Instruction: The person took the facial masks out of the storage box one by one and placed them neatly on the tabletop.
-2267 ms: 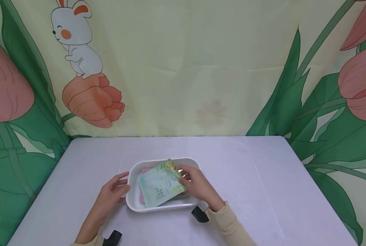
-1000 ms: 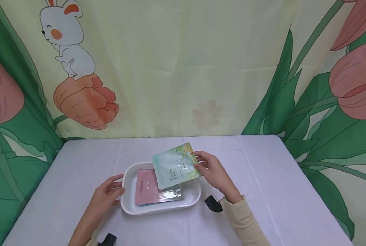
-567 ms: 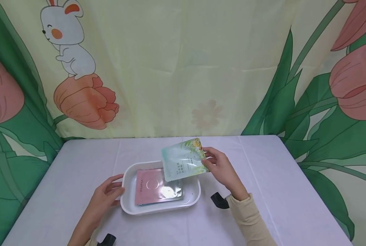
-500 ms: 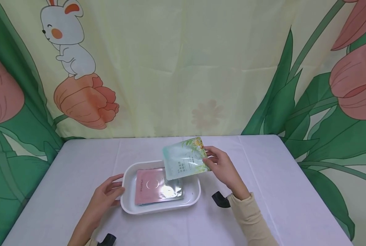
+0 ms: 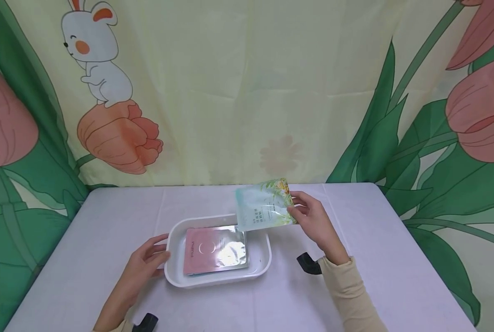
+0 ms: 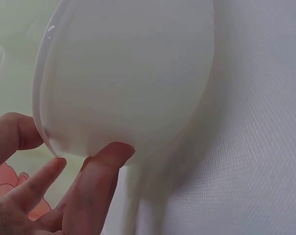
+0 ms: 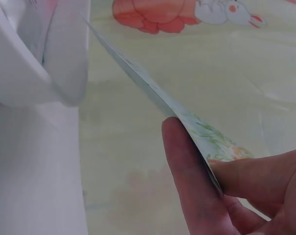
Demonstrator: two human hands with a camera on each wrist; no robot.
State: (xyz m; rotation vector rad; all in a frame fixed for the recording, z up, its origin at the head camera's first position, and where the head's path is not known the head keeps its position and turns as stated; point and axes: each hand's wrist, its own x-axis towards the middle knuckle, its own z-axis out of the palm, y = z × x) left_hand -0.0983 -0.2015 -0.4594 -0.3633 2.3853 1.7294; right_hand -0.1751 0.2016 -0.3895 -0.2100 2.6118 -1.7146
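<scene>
A pale green floral face mask packet [image 5: 264,206] is pinched at its right edge by my right hand [image 5: 316,221], above the tray's back right rim. In the right wrist view the packet [image 7: 148,85] is seen nearly edge-on, between thumb and fingers. My left hand [image 5: 146,260] holds the left end of a white plastic tray [image 5: 213,282]. In the left wrist view, fingers [image 6: 96,183] press the tray's outer wall [image 6: 128,83], and another digit is at the rim. A pink and silver packet [image 5: 209,251] lies in the tray, with a bluish edge showing beneath it.
The tray stands on a table with a white cloth [image 5: 247,309]. Behind the table hangs a curtain [image 5: 213,92] printed with tulips and a rabbit. A black wrist mount [image 5: 310,263] sits by the right sleeve, another [image 5: 146,323] by the left.
My right hand has lifted the green packet off the pile in the tray and moved it right and back, uncovering the pink packet. My left hand stays at the tray's end.
</scene>
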